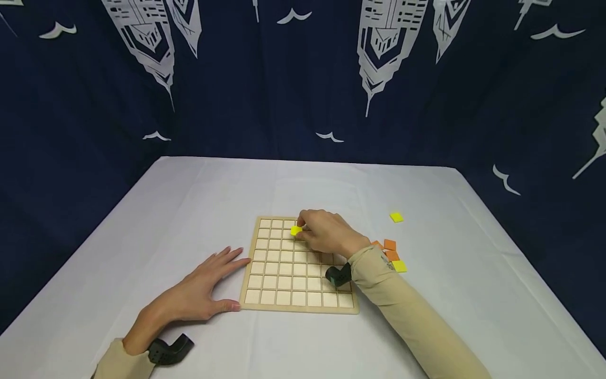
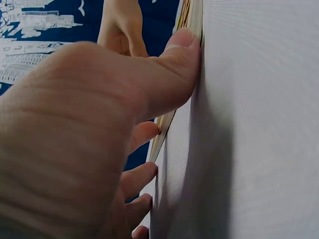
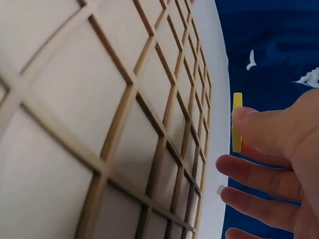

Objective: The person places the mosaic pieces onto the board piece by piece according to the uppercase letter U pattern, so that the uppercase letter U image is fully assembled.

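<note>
A sleeve [image 1: 416, 316] leads to the right grip [image 1: 330, 232], yellow tile [image 1: 295, 230] between fingertips [image 3: 245, 116].

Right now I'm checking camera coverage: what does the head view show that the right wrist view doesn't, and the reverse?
Only head: the orange tiles and two loose yellow tiles.
Only right wrist: the held yellow tile seen edge-on.
Both: that tile, the right hand pinching it, the gridded board, and the patterned blue cloth.
</note>
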The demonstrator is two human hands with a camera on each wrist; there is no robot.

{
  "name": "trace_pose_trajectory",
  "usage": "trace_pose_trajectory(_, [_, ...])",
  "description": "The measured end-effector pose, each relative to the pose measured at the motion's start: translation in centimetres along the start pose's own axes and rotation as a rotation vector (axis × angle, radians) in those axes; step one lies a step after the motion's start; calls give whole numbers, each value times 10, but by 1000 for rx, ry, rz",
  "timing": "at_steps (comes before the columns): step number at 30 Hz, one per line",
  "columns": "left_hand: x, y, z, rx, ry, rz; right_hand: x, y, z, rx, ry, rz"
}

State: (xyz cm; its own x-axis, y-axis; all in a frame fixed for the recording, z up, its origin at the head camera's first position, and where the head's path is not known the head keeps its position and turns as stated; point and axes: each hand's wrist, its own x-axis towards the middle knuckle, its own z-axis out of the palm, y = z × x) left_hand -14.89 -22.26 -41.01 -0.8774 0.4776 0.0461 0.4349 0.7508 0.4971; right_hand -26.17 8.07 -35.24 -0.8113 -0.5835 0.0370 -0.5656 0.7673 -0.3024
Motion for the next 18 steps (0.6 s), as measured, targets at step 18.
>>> trace_pose_trajectory(18, [-3,3,1,8,22,17,33,-20,32,-66,49,-94])
